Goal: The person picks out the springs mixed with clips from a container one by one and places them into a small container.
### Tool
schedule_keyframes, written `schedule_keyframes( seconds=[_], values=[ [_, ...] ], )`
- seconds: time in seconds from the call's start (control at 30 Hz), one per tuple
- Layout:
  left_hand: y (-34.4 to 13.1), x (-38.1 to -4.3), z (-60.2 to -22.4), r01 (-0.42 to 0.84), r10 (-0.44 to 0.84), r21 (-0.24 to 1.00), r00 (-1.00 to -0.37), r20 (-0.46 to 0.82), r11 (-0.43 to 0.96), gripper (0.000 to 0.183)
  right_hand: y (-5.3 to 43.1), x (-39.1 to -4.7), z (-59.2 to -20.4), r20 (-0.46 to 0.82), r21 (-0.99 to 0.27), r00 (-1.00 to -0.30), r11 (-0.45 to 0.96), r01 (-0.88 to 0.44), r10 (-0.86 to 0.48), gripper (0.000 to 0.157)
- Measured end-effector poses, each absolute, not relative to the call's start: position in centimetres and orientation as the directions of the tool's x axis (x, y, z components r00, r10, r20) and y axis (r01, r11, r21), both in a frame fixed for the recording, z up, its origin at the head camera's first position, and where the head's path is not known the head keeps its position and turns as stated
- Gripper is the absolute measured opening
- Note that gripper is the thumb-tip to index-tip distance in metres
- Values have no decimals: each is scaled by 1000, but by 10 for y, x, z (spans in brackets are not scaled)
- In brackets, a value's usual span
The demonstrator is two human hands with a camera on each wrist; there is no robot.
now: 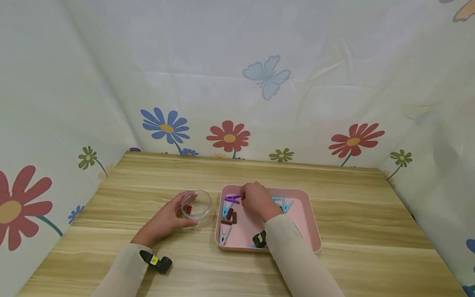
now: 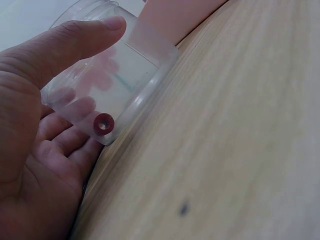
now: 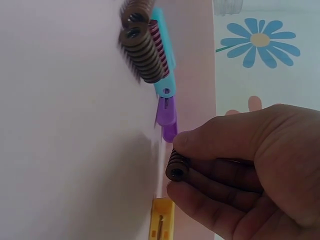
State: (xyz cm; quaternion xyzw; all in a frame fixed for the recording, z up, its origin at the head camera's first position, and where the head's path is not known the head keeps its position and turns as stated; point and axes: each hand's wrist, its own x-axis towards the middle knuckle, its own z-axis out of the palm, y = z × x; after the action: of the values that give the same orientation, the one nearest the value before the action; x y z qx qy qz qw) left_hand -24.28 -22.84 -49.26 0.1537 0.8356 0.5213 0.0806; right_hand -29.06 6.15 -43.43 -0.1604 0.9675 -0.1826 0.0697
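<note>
My left hand [image 1: 167, 218] holds a clear plastic jar [image 1: 200, 204] on the table, thumb on one side and fingers on the other. A single red spring [image 2: 104, 124] lies at the bottom of the jar. Over the far part of a pink tray [image 1: 245, 233], my right hand [image 1: 259, 200] pinches a brown spring [image 3: 177, 166] between thumb and fingers; the head view hides this spring behind the hand. Other brown springs [image 1: 234, 217] and a red spring [image 1: 230, 213] lie at the tray's left side.
Clothespins lie in the tray too: a purple one [image 1: 232, 199], a light blue one [image 1: 226, 210], a pale grey-blue one [image 1: 224, 236], more blue ones [image 1: 285, 205] at the right and a yellow one [image 3: 162, 220]. A flowered cloth [image 1: 208, 90] hangs behind the wooden table [image 1: 178, 268].
</note>
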Motion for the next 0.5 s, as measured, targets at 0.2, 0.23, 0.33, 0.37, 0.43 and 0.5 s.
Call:
schedule_keyframes(
  seconds=[0.2,0.23,0.33,0.37,0.43,0.5],
  values=[
    [-228,-243,-492,171,346,898,-938,22,405,84,61,-289,-429,-44,-368,-933,874,-317,-357,10],
    [-228,-243,-492,170,347,898,-938,21,405,84,61,-289,-429,-41,-367,-932,873,-321,-360,10],
    [-228,-243,-492,171,348,896,-937,19,410,84,61,-288,-426,-41,-375,-932,870,-320,-360,11],
    [-228,-244,-492,171,347,894,-938,19,414,83,61,-288,-426,-42,-378,-932,869,-319,-360,10],
    [-228,-244,-493,171,346,891,-938,18,419,83,61,-287,-424,-43,-382,-932,868,-318,-360,11],
    [-228,-244,-493,170,344,890,-939,16,423,83,61,-287,-423,-43,-383,-932,867,-317,-360,11]
  ],
)
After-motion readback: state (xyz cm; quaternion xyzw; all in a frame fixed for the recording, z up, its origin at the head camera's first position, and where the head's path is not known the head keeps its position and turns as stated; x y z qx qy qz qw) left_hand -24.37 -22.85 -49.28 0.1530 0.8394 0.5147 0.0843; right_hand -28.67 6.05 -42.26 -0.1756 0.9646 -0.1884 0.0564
